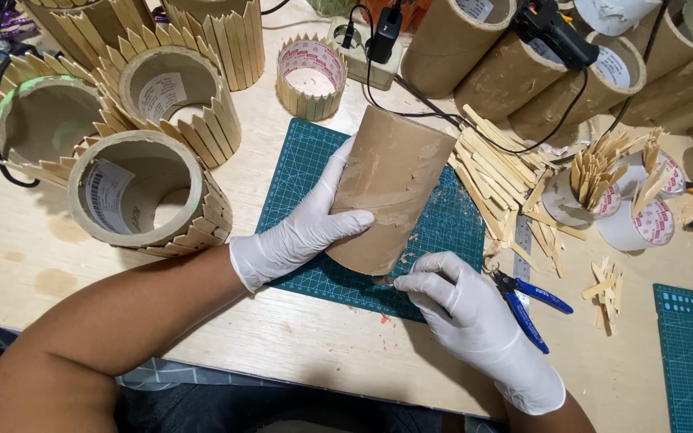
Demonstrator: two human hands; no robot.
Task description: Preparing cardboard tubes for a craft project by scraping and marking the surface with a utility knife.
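Nearest the camera, at 6 o'clock, both forearms reach over the worktop [58,265] edge. Both hands wear white gloves. The right hand [467,309] rests at 5 o'clock of the green cutting mat [298,172], fingers [423,282] pinched together on a small, thin tool whose tip meets the lower rim of the cardboard tube [391,188]; the kind of tool cannot be told. The left hand [302,232] lies at 9 o'clock of the tube, fingers spread and clamped against its side wall.

The cardboard tube lies tilted on the cutting mat at frame centre, its surface patchy with torn paper. Blue-handled pliers [527,301] lie just beside the right hand at 3 o'clock, partly on a steel ruler [521,240].

Farther out, at 9 to 10 o'clock, three tubes clad in pointed wooden sticks [154,192] stand upright. At 2 o'clock a loose pile of flat wooden sticks [491,164] lies on the worktop, with tape rolls [643,224] holding stick offcuts beyond it. At 12 o'clock sits a short stick-clad ring [310,76]; bare tubes [515,68] lie stacked at 1 o'clock.
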